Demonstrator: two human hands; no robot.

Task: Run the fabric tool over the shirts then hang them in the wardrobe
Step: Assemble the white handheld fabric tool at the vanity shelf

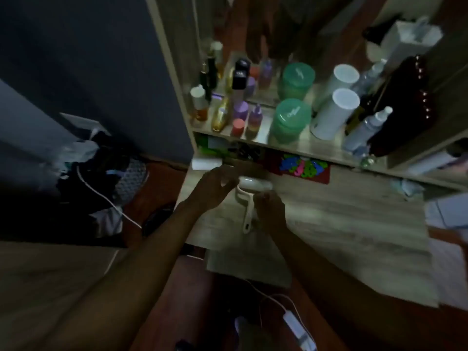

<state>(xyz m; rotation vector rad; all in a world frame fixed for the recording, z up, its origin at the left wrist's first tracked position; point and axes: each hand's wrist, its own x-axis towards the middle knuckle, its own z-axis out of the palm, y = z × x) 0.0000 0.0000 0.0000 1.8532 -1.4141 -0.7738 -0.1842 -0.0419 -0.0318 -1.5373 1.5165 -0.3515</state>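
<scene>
Preparing only: right hand point(269, 209) grips the lint roller point(255, 184) by its handle; left hand point(215, 183) curls at its head, hold unclear. Judged: no shirt yet rolled or hung.

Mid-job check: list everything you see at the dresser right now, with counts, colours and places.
desk: 1, pale wood-grain, centre
lint roller: 1, white, over the desk's left part
green jar: 1, centre of shelf; likely mirror image behind
white cylinder: 1, right of the jar
small bottles: several, purple, pink, amber, shelf left
spray bottle: 1, pale, shelf right
red tray: 1, holding blue-green pieces, under the shelf
white cable: 1, over dark pile, far left
left hand: at the roller's head; grip unclear
right hand: grips the roller's handle
</scene>
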